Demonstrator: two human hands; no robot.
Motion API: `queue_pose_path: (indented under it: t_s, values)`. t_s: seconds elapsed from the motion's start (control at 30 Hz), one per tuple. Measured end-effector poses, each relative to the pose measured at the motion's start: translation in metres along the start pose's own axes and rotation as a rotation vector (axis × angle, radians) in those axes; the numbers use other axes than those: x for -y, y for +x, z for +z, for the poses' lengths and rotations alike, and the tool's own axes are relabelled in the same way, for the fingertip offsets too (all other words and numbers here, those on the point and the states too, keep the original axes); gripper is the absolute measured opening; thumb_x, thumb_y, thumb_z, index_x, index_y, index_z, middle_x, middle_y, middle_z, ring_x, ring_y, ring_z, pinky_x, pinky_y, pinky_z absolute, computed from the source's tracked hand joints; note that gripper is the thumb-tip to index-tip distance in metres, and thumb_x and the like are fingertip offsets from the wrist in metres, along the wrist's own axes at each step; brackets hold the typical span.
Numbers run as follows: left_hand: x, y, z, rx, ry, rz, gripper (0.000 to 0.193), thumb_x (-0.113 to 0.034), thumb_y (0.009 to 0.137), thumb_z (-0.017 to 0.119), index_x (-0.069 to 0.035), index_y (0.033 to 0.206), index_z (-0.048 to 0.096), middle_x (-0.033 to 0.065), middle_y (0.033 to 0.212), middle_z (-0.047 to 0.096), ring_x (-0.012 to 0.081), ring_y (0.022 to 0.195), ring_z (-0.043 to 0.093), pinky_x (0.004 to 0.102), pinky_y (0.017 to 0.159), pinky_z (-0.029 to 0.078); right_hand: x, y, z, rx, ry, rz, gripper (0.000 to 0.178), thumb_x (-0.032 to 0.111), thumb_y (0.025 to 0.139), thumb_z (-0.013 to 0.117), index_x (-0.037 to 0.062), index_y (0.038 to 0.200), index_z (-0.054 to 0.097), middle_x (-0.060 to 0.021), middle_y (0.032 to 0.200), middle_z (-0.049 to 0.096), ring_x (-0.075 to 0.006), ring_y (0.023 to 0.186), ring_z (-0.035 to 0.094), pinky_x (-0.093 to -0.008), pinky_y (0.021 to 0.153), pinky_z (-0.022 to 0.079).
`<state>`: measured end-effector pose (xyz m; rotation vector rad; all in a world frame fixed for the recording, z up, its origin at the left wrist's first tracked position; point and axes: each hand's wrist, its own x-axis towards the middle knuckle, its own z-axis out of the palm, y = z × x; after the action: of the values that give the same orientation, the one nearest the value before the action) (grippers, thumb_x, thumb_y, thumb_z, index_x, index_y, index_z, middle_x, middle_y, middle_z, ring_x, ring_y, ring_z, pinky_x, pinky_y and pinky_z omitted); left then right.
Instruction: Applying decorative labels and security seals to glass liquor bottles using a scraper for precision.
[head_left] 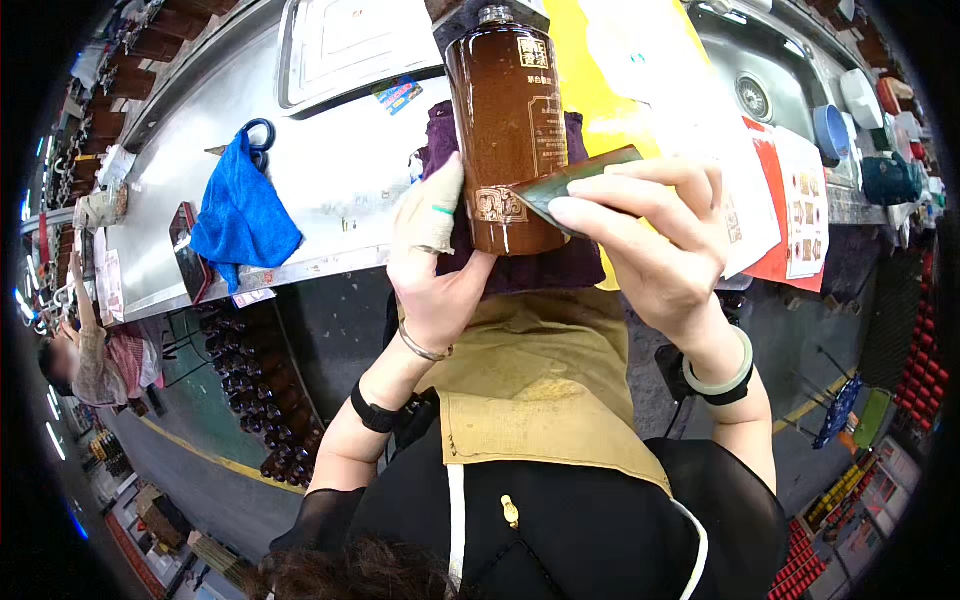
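A brown glossy bottle (505, 130) with gold printing and a narrow clear neck lies over a dark purple cloth (438, 135), its base toward me. My left hand (435, 255) grips the bottle's lower left side, thumb near the base. Wrapping covers some of the left fingers. Between the thumb and fingers of my right hand (665, 235) is a thin, dark green flat scraper-like piece (600, 175). One corner of that piece meets or overlaps the lower right of the bottle, by the gold pattern. Whether it presses on the surface I cannot tell.
On the metal table's left lie a blue cloth (245, 205), scissors (260, 140) and a pale tray (365, 50). Yellow and white sheets (620, 60) and a red-edged printed sheet (805, 220) cover the right, before a sink (755, 95). Dark bottles (250, 385) stand below left.
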<state>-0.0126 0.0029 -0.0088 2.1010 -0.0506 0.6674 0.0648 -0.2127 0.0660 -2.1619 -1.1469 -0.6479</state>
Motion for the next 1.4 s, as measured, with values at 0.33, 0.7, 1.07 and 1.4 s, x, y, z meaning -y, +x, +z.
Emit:
queue_pose_path:
  t_s: [0.33, 0.7, 1.07, 1.4]
  values:
    - [-0.004, 0.013, -0.007, 0.007, 0.227, 0.224, 0.057, 0.002, 0.066, 0.080, -0.003, 0.122, 0.077, 0.0194, 0.137, 0.071, 0.0313, 0.121, 0.069, 0.0459, 0.109, 0.045, 0.004, 0.005, 0.000, 0.044, -0.001, -0.105, 0.032, 0.022, 0.070, 0.073, 0.0158, 0.101, 0.080, 0.0068, 0.101, 0.073, -0.0116, 0.086, 0.064, -0.0319, 0.083, 0.042]
    - [0.003, 0.014, -0.003, -0.037, 0.249, 0.322, 0.044, -0.006, 0.071, 0.083, -0.004, 0.115, 0.077, 0.0170, 0.137, 0.070, 0.0316, 0.118, 0.069, 0.0444, 0.101, 0.049, -0.005, 0.010, -0.009, 0.150, -0.026, -0.130, 0.030, 0.026, 0.075, 0.071, 0.0171, 0.102, 0.080, 0.0070, 0.102, 0.075, -0.0131, 0.085, 0.065, -0.0347, 0.089, 0.042]
    - [-0.010, 0.011, 0.002, 0.024, 0.563, 0.405, 0.035, -0.024, 0.094, 0.071, -0.040, 0.123, 0.078, 0.0116, 0.156, 0.055, 0.0323, 0.139, 0.046, 0.0462, 0.112, 0.046, -0.002, -0.004, -0.016, -0.135, 0.219, 0.365, 0.026, 0.007, 0.093, 0.081, -0.0010, 0.116, 0.072, -0.0097, 0.097, 0.074, -0.0188, 0.082, 0.070, -0.0316, 0.073, 0.055]
    - [-0.014, 0.009, -0.004, -0.021, 0.208, 0.175, 0.077, 0.002, 0.064, 0.084, -0.010, 0.139, 0.070, 0.0212, 0.154, 0.056, 0.0397, 0.132, 0.056, 0.0465, 0.111, 0.048, 0.035, 0.023, 0.019, -0.110, 0.382, 0.662, 0.016, 0.002, 0.092, 0.075, 0.0033, 0.108, 0.072, -0.0095, 0.090, 0.068, -0.0212, 0.075, 0.065, -0.0324, 0.068, 0.050]
